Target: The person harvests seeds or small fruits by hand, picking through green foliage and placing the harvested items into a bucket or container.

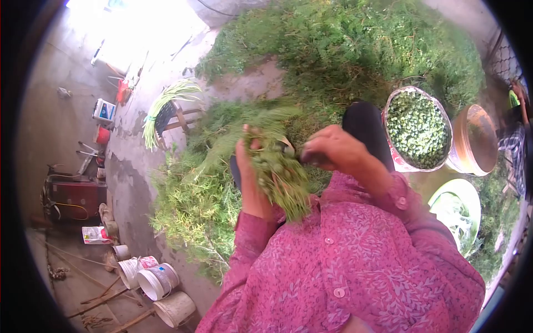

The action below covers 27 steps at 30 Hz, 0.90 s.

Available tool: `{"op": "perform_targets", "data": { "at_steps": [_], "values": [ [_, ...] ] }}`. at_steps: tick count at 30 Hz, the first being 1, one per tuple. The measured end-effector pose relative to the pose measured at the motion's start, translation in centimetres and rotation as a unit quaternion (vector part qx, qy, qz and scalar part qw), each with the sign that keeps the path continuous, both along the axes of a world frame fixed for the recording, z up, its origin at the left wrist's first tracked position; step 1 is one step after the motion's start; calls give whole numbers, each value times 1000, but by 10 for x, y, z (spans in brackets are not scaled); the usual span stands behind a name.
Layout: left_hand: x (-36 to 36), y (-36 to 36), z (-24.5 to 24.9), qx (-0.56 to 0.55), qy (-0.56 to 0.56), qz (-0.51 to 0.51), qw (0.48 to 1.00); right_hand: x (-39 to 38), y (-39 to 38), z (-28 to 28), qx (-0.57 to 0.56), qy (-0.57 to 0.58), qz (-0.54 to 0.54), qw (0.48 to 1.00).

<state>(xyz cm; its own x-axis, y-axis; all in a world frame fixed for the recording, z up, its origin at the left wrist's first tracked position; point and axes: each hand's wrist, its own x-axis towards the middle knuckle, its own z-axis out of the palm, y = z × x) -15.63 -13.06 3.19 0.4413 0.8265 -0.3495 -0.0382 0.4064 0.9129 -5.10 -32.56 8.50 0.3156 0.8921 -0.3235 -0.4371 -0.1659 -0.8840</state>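
My left hand grips a bunch of feathery green stems; the cut-looking ends point down toward my chest and the leafy tops spread away to the upper left. Just right of the bunch is my right hand, blurred by motion, with its fingers curled in. Something dark shows at its fingertips, but I cannot make out whether it is a held object or dark finger covering. Under and around both hands lies a heap of loose green fronds.
At right stand a bucket of small green pieces, an orange-brown bucket and a pale basin with greens in it. A bundle of long stems rests on a low stool. More fronds cover the floor ahead; several white buckets lie lower left.
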Motion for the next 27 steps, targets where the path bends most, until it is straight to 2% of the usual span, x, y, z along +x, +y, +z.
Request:
{"op": "perform_targets", "data": {
  "at_steps": [1, 2, 3, 4, 5, 7, 9, 10, 11, 12, 13, 14, 15, 16, 17, 18, 19, 20, 21, 22, 24, 26, 27],
  "values": [
    [-6, 6, 0, -2, -2, 1, 1000, 8, -15, 4, 39, -128, -26, 991],
    [-15, 19, 1, -28, -62, -33, 997, 18, -32, 4, 79, -254, -53, 962],
    [-19, 21, 1, -47, -97, -38, 993, 31, -48, 0, 21, -91, -174, 980],
    [-24, 23, 1, -67, -131, -43, 988, 43, -63, -8, 0, 8, -293, 956],
    [-28, 25, 2, -88, -165, -49, 981, 59, -79, -19, 19, -6, -377, 926],
    [-36, 24, -5, 5, -178, -62, 982, 87, -122, -54, -21, -166, -484, 859],
    [-35, 10, 5, 29, -156, -67, 985, 121, -163, -103, -159, -345, -482, 789],
    [-34, 14, -2, 3, -172, -67, 983, 128, -177, -116, -161, -347, -482, 788],
    [-32, 15, -6, -24, -188, -67, 980, 132, -190, -127, -251, -580, -417, 653],
    [-24, 7, 10, -26, -189, -68, 979, 132, -194, -128, -320, -764, -315, 464],
    [-15, -2, 30, -61, -130, -30, 989, 133, -197, -129, -320, -764, -315, 463],
    [-10, -8, 43, -96, -69, 9, 993, 132, -197, -125, -333, -715, -325, 522],
    [-16, 5, 24, -96, -68, 11, 993, 131, -196, -120, -344, -661, -334, 577],
    [-27, 32, -11, -57, -289, -206, 933, 125, -188, -105, -344, -660, -333, 578],
    [-28, 31, -12, -28, -391, -304, 868, 116, -172, -81, -328, -552, -341, 686],
    [-30, 31, -13, -11, -481, -402, 779, 107, -155, -66, -305, -431, -340, 778],
    [-25, 4, 19, -34, -310, -235, 920, 99, -140, -61, -205, -396, -335, 830],
    [-26, 1, 21, -38, -215, -142, 965, 90, -124, -56, -103, -354, -325, 871],
    [-27, -2, 23, -53, -115, -52, 991, 77, -104, -44, -78, -335, -289, 893],
    [-35, 15, -3, -22, -268, -192, 944, 63, -84, -29, -53, -316, -251, 913],
    [-37, 25, -17, 10, -409, -323, 853, 32, -51, -7, 51, -272, -142, 950],
    [-32, 17, -6, -20, -457, -342, 821, 8, -26, 8, 89, -169, -34, 981],
    [-29, 8, 4, -29, -473, -348, 809, 0, -14, 5, 131, -189, -7, 973]
  ]
}}
